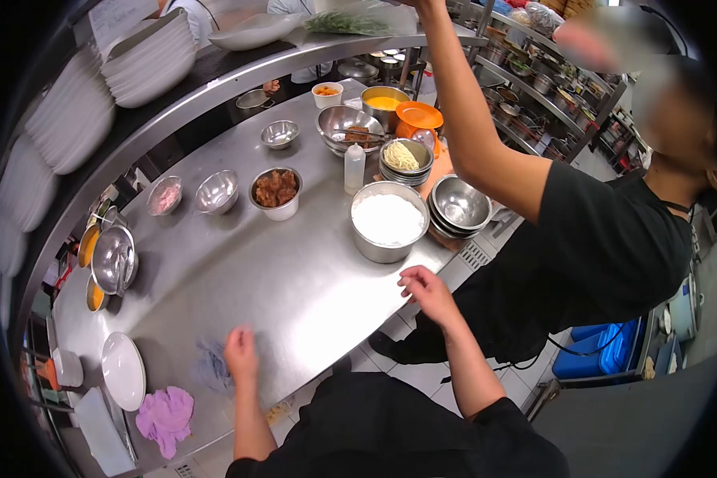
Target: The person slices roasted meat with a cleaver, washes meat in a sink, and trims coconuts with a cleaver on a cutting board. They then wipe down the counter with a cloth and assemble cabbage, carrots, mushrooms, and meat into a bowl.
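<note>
My left hand [240, 352] is over the near part of the steel table, its fingers curled and smeared by motion. Just left of it lies a blurred grey-blue cloth [213, 366]; whether the hand touches it is unclear. Over the table's right edge hangs my right hand [426, 291], palm turned inward, fingers loosely bent and apart, with nothing in them. Nearest to it stands a large metal pot of white powder [387, 221]. A purple cloth [166, 420] lies crumpled at the lower left, beside a white oval plate [123, 372].
A co-worker [613, 247] stands at the right, one arm raised to the overhead shelf [239, 70]. Stacked metal bowls [460, 204], a squeeze bottle [354, 169], a bowl of brown meat [276, 190] and metal bowls [114, 259] stand on the table. White plates are stacked at left.
</note>
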The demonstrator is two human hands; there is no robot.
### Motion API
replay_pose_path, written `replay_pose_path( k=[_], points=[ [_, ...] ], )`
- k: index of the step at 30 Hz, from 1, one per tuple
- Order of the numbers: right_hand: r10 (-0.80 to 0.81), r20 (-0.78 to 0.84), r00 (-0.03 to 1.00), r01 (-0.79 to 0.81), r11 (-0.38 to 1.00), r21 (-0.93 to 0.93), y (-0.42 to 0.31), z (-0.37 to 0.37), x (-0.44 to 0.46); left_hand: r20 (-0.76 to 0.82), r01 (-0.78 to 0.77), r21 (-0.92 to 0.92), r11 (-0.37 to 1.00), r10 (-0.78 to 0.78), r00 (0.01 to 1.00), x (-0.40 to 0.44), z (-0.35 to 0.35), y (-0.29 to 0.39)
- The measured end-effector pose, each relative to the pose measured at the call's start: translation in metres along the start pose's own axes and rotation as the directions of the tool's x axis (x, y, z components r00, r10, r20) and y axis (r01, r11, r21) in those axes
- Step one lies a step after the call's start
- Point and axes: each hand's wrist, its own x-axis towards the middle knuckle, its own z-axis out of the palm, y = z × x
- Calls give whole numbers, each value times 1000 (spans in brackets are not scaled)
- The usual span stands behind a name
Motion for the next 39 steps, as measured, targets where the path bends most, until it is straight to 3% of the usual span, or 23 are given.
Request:
replay_pose_path(
  k=[5, 10, 12, 14, 15, 17, 19, 22, 25, 31, 33, 35, 37, 39],
  points=[
    [-23, -136, 990, 24, 1000, 6, -41, -7, 36, 406, -82, -348, 934, 229, 885, 95, 146, 112],
    [25, -207, 978, -51, 991, -121, -40, -3, 51, 432, -487, -330, 808, 588, 684, 185, 311, 240],
    [43, -231, 972, -82, 984, -161, -36, -5, 46, 424, -625, -114, 772, 607, 673, 223, 384, 267],
    [57, -309, 950, -128, 968, -215, -30, -9, 34, 520, -558, 90, 825, 439, 733, 259, 433, 291],
    [65, -340, 938, -153, 959, -239, -26, -10, 27, 527, -556, 81, 827, 438, 728, 273, 449, 294],
    [101, -365, 925, -185, 962, -203, -16, -13, 10, 596, -438, 243, 865, 223, 771, 303, 478, 291],
    [149, -395, 907, -227, 961, -158, -8, -26, 3, 671, -419, 396, 817, 54, 739, 333, 520, 275],
    [213, -501, 839, -277, 959, -56, 2, -44, 2, 723, -485, 424, 765, 37, 690, 345, 536, 273],
    [162, -569, 806, -264, 959, -101, 2, -68, 31, 745, -522, 449, 725, 19, 667, 345, 523, 286],
    [-6, -608, 794, -250, 909, -335, 4, -97, 90, 709, -653, 474, 591, 184, 681, 344, 514, 301],
    [10, -622, 783, -256, 916, -308, 6, -104, 93, 689, -665, 449, 596, 243, 683, 342, 507, 307],
    [22, -711, 703, -227, 954, -194, 14, -113, 94, 647, -741, 330, 585, 431, 629, 340, 501, 313],
    [42, -725, 688, -248, 952, -180, 22, -126, 98, 645, -740, 297, 603, 445, 621, 338, 495, 320],
    [43, -801, 597, -260, 955, -143, 32, -137, 106, 646, -742, 258, 619, 460, 609, 336, 489, 326]
  ],
)
